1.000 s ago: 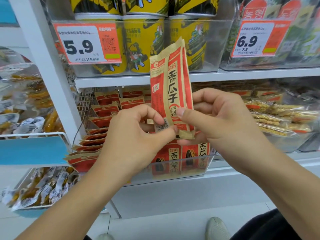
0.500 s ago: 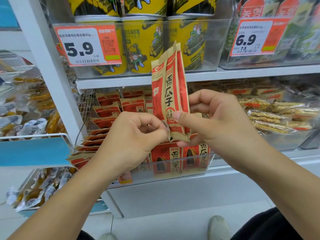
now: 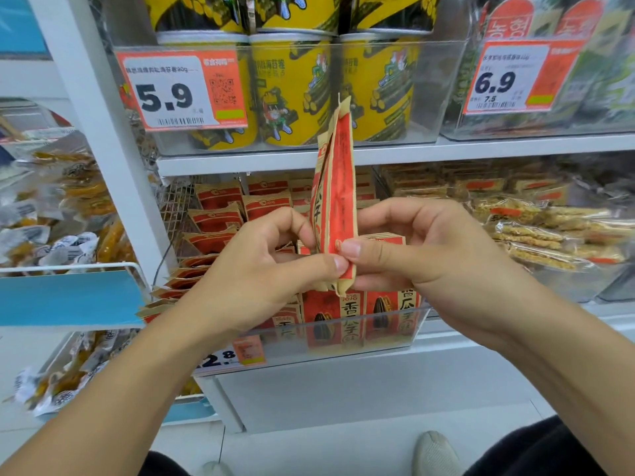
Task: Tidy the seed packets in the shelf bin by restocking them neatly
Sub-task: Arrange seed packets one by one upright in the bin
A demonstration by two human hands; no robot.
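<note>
Head view: a shop shelf seen from above the hands.
Loose stack: red-and-tan paper seed packets (image 3: 192,280) lie tipped over at the bin's left, probably the untidy part left to fix.
Left hand (image 3: 251,273): thumb and fingers pinch the held packets' lower edge, steadying them.
Held packets (image 3: 335,197): two or so red-and-tan packets stand upright, edge-on, above the bin, apparently being squared together.
Right hand (image 3: 422,249): pinches the same lower end.
Clear plastic shelf bin (image 3: 388,333): front packets stand upright, faces out.
</note>
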